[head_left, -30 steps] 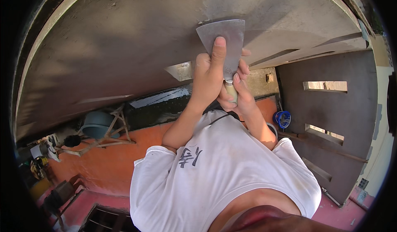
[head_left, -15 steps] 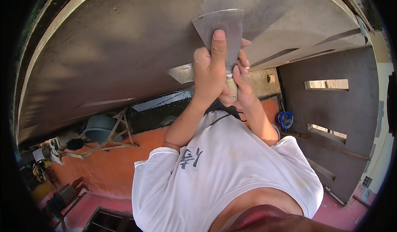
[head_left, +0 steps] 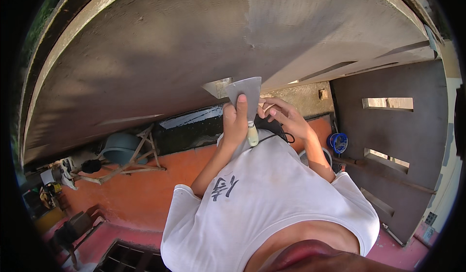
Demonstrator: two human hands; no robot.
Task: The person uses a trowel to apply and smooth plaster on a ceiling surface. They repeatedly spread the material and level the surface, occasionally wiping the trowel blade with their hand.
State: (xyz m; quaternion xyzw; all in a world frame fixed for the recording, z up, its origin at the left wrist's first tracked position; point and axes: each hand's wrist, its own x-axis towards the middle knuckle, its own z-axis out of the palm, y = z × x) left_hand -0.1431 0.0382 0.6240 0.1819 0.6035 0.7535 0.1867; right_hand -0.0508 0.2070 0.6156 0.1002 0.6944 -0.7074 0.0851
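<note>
In front of my white shirt I hold a putty knife in my left hand. Its wide metal blade points up and away from me, with my left thumb flat on its face and the fingers behind it. The pale handle hangs free below the blade, toward my chest. My right hand is beside the blade's right edge, fingers loosely bent and apart, holding nothing. Whether its fingertips touch the blade I cannot tell. Beyond both hands rises a grey plastered wall, with a lighter, smoother stretch at the upper right.
Slots pierce the dark wall panel on the right. A blue bucket is beside it. At the left, a grey-blue basin is by a wooden trestle, against an orange wall. A dark chair stands at the lower left.
The putty knife has come down and closer to my body, held by my left hand. My right hand has let go of the handle and moved slightly off to the right.
</note>
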